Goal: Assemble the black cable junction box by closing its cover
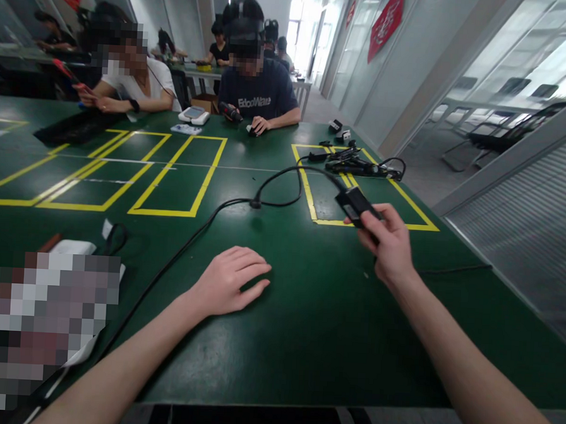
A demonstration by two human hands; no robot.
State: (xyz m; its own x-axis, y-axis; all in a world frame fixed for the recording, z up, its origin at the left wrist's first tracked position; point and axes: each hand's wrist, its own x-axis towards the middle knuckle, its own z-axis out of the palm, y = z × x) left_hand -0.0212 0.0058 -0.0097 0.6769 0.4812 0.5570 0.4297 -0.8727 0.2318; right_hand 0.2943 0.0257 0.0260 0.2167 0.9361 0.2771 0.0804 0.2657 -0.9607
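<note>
My right hand (388, 240) is closed round a black box-shaped power adapter (357, 204), lifted over the right part of the green table. A black cable (236, 201) leaves the adapter's far end, loops across the table and runs down to the left; a small dark lump (255, 203) sits on it. Another dark cord (455, 270) lies to the right of my right wrist. My left hand (236, 279) rests on the table, palm down, with its fingers stretched out and nothing in them. The cable passes to the left of that hand.
Yellow tape rectangles (195, 207) mark the green table (294, 352). A heap of black cables and parts (356, 162) lies at the right back. A blurred-out item (54, 326) is at left. Across the table sit people, one holding a dark tool (231, 112). A glass partition stands at right.
</note>
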